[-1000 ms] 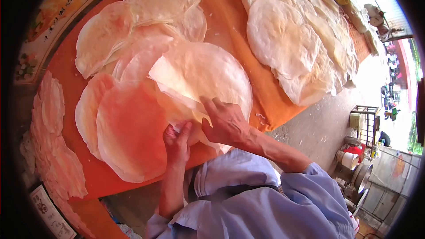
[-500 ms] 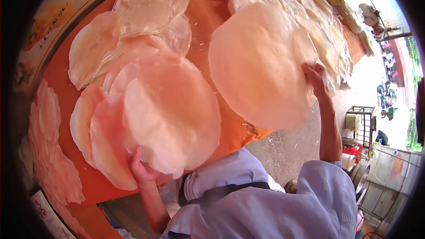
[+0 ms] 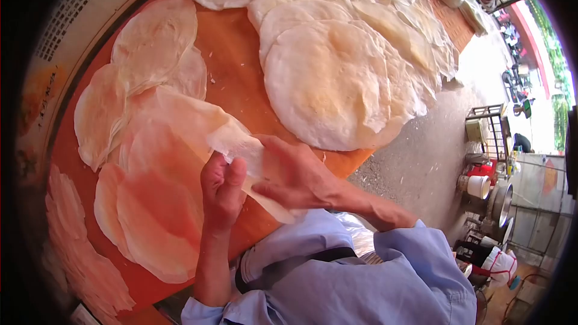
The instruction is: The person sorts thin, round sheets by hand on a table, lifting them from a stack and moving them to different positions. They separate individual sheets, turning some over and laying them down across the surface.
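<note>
A thin, pale flatbread sheet [image 3: 238,147] is between my hands near the table's front edge, its near part bent and hanging lower. My left hand [image 3: 223,189] grips it at its left side, thumb up. My right hand [image 3: 295,171] lies across it, blurred a little, with thumb and fingers around the sheet. Left of my hands is a fanned pile of similar thin sheets [image 3: 159,222], tinted reddish by the light. To the right, another round sheet [image 3: 325,84] tops a wide overlapping layer.
Orange cloth [image 3: 235,66] covers the table. More round sheets [image 3: 156,36] lie at the back left, and a stack of folded-looking pieces [image 3: 84,247] runs along the left edge. Beyond the right edge are concrete floor [image 3: 415,156], a metal rack [image 3: 487,126] and several pots [image 3: 500,201].
My right hand has put its large round sheet down on the right-hand layer and come left to my left hand. Both hands now meet at a sheet from the left pile. The view has shifted.
</note>
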### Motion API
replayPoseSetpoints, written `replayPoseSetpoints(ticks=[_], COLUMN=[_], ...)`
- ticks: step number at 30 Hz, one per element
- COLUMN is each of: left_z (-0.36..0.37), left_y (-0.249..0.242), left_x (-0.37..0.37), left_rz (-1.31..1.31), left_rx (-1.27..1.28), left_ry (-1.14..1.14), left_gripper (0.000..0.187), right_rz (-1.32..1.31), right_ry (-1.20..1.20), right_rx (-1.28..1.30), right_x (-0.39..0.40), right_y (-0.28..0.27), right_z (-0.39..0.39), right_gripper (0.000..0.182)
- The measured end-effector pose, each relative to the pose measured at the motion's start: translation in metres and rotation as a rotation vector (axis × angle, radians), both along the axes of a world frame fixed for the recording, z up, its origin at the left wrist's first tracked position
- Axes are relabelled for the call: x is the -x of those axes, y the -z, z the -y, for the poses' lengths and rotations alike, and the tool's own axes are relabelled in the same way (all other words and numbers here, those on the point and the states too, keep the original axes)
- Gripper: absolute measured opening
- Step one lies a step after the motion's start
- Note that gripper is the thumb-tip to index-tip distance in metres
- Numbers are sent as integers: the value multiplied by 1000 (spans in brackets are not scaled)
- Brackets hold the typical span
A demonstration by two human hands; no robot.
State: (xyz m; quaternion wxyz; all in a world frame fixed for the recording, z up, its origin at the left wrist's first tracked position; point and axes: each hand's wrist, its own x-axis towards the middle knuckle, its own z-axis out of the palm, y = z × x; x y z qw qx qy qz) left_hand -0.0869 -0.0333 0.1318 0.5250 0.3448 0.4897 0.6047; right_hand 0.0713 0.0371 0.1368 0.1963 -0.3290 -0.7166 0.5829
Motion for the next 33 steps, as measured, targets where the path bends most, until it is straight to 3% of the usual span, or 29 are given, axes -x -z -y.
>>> replayPoseSetpoints(ticks=[2, 5, 7, 9, 11, 13, 17, 20, 23, 24, 28, 31, 33], left_z=[-6, -5, -1, 5, 16, 31, 61, 81, 94, 98, 111, 119, 123], left_y=[3, 5, 4, 4, 17, 29, 56, 75, 78, 79, 85, 90, 96], left_x=[-4, 8, 14, 22, 31, 39, 52, 58, 58, 59, 67, 65, 63], left_rz=[18, -57, -88, -120, -134, -171, -148, -133, -149, -149, -108, -64, -52], left_rx=[-93, -186, -151, -115, -79, -14, 140, 238, 305, 308, 330, 371, 388], left_ry=[2, -32, -110, -192, -215, -238, -279, -297, -349, -363, -451, -469, -450], left_gripper=[55, 55, 51, 47, 33, 28, 22, 21, 21, 20, 21, 22, 22], right_rz=[-85, -251, -339, -237, -495, -509, 65, 278, 197, 236, -180, -159, -46], right_ry=[121, 88, 316, 646, 408, 603, 671, 737, 638, 624, 607, 781, 695], right_rx=[18, 769, 794, 376, 471, 508, 352, 303, 164, 239, 443, 445, 511], right_x=[0, -7, -17, -34, -76, -102, -178, -178, -173, -155, -118, -137, -194], right_y=[14, -20, -24, -37, -30, -25, 68, 86, 86, 64, 12, 33, 100], right_z=[-3, -35, -57, -80, -111, -118, -141, -135, -149, -151, -140, -124, -107], right_gripper=[52, 44, 43, 40, 36, 31, 29, 30, 32, 32, 30, 31, 27])
